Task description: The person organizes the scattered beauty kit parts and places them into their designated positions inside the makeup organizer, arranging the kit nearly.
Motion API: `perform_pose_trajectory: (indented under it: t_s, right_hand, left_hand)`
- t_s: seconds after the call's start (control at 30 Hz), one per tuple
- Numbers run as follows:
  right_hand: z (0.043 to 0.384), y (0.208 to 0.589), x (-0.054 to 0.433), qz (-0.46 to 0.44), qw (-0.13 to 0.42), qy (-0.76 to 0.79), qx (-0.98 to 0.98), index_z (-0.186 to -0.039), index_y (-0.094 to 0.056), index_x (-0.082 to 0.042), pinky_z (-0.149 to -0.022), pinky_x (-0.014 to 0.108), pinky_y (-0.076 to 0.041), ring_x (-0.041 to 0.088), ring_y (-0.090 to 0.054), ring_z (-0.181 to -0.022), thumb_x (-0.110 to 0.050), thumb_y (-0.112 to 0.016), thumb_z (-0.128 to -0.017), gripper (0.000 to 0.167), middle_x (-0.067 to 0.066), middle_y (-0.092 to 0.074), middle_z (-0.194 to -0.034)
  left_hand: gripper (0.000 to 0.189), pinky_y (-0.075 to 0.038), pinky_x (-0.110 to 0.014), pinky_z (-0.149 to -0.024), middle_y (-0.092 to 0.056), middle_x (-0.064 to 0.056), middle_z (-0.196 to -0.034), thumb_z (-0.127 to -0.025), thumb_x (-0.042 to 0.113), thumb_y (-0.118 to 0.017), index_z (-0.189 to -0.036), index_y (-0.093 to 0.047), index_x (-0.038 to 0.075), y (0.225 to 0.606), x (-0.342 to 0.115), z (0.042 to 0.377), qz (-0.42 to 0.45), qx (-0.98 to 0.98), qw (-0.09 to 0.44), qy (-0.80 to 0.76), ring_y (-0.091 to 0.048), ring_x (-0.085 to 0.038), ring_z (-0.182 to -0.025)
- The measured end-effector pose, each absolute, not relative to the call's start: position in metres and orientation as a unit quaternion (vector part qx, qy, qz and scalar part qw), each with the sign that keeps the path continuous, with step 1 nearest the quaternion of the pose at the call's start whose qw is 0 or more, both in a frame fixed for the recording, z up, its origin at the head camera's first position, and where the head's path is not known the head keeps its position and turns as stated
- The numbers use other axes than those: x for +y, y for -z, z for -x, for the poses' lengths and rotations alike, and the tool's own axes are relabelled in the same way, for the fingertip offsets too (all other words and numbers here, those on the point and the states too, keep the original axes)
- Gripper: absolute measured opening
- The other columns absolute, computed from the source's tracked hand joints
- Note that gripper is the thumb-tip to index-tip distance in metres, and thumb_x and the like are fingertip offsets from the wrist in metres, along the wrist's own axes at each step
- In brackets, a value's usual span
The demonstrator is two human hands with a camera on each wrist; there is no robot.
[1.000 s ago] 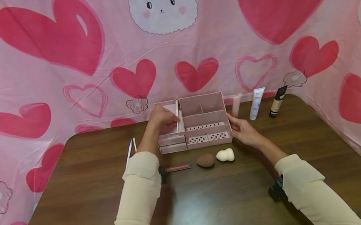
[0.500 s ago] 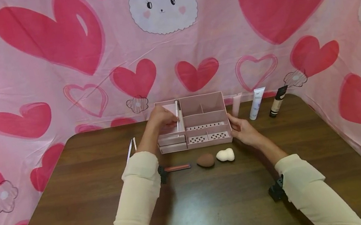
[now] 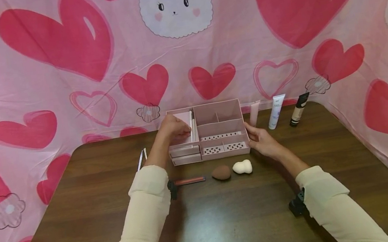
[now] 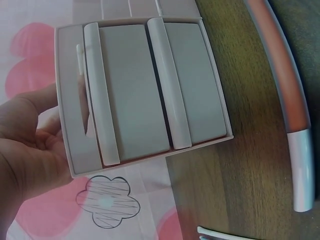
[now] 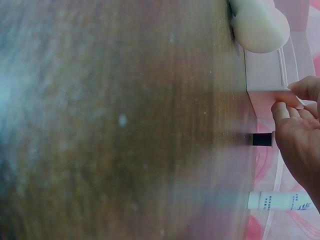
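Observation:
A pink makeup organizer (image 3: 221, 127) stands at the back of the table, two drawers (image 4: 135, 90) at its lower left. My left hand (image 3: 176, 126) reaches into its upper left compartment, fingertips pinching a slim white makeup brush (image 3: 191, 120) that stands upright there. Another slim stick with a dark band stands right beside this brush, partly hidden. In the left wrist view the organizer's front hides my left fingertips. My right hand (image 3: 262, 140) grips the organizer's right side wall (image 5: 272, 100), thumb on one face and fingers on the other.
In front lie a coral lip gloss tube (image 3: 189, 180), a brown makeup sponge (image 3: 221, 172) and a white sponge (image 3: 242, 167). A pink tube (image 3: 254, 113), a white tube (image 3: 277, 111) and a black-capped foundation bottle (image 3: 299, 110) stand right. Two slim sticks (image 3: 141, 159) lie left.
The white brush has sunk slightly lower into the left compartment with my left fingers at it. My left forearm has shifted a little to the left; my right hand stays on the organizer.

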State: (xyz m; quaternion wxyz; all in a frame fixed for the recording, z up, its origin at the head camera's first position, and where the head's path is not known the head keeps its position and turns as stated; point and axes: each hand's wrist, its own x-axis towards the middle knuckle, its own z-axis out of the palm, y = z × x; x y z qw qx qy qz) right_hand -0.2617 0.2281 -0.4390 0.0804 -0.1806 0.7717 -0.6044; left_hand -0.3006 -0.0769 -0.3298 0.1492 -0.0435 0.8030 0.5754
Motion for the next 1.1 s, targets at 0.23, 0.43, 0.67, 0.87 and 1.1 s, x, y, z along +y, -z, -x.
perform_pose_trajectory:
  t_s: [0.23, 0.43, 0.67, 0.87, 1.1]
  right_hand:
    - [0.262, 0.440, 0.228, 0.179, 0.082, 0.606, 0.771, -0.156, -0.008, 0.014, -0.105, 0.017, -0.043, 0.050, -0.021, -0.148, 0.020, -0.040, -0.093, 0.071, 0.035, -0.009, -0.164]
    - [0.263, 0.441, 0.228, 0.183, 0.084, 0.611, 0.766, -0.156, -0.008, 0.013, -0.100, 0.010, -0.043, 0.051, -0.020, -0.148, 0.020, -0.039, -0.092, 0.071, 0.035, -0.009, -0.164]
    - [0.263, 0.441, 0.228, 0.181, 0.088, 0.611, 0.766, -0.156, -0.008, 0.012, -0.103, 0.014, -0.044, 0.050, -0.020, -0.148, 0.020, -0.040, -0.092, 0.073, 0.034, -0.009, -0.164]
    - [0.263, 0.440, 0.228, 0.183, 0.090, 0.614, 0.763, -0.157, -0.007, 0.011, -0.103, 0.014, -0.044, 0.051, -0.020, -0.148, 0.019, -0.040, -0.092, 0.073, 0.034, -0.008, -0.164]
    - [0.261, 0.438, 0.228, 0.187, 0.088, 0.610, 0.765, -0.156, -0.007, 0.013, -0.100, 0.012, -0.044, 0.051, -0.020, -0.148, 0.019, -0.040, -0.092, 0.072, 0.034, -0.007, -0.164]
  left_hand:
    - [0.021, -0.056, -0.019, -0.054, -0.061, 0.001, -0.054, -0.089, -0.007, -0.059, -0.102, -0.067, -0.022, 0.330, -0.081, 0.298, 0.035, 0.787, 0.154, -0.597, -0.061, -0.007, -0.052]
    - [0.028, -0.056, -0.017, -0.060, -0.062, 0.000, -0.062, -0.089, -0.008, -0.060, -0.112, -0.064, -0.024, 0.326, -0.087, 0.294, 0.017, 0.800, 0.141, -0.583, -0.061, -0.006, -0.056]
    - [0.029, -0.058, -0.019, -0.066, -0.070, -0.002, -0.074, -0.092, -0.001, -0.067, -0.117, -0.067, -0.015, 0.323, -0.097, 0.292, 0.002, 0.831, 0.118, -0.543, -0.063, -0.003, -0.061]
    - [0.031, -0.060, -0.020, -0.065, -0.070, -0.003, -0.076, -0.093, 0.000, -0.066, -0.120, -0.065, -0.014, 0.323, -0.107, 0.288, -0.006, 0.827, 0.108, -0.552, -0.065, -0.005, -0.061]
    - [0.030, -0.059, -0.019, -0.064, -0.069, -0.001, -0.077, -0.095, 0.003, -0.064, -0.119, -0.064, -0.015, 0.327, -0.120, 0.282, -0.032, 0.822, 0.084, -0.563, -0.064, -0.004, -0.066]
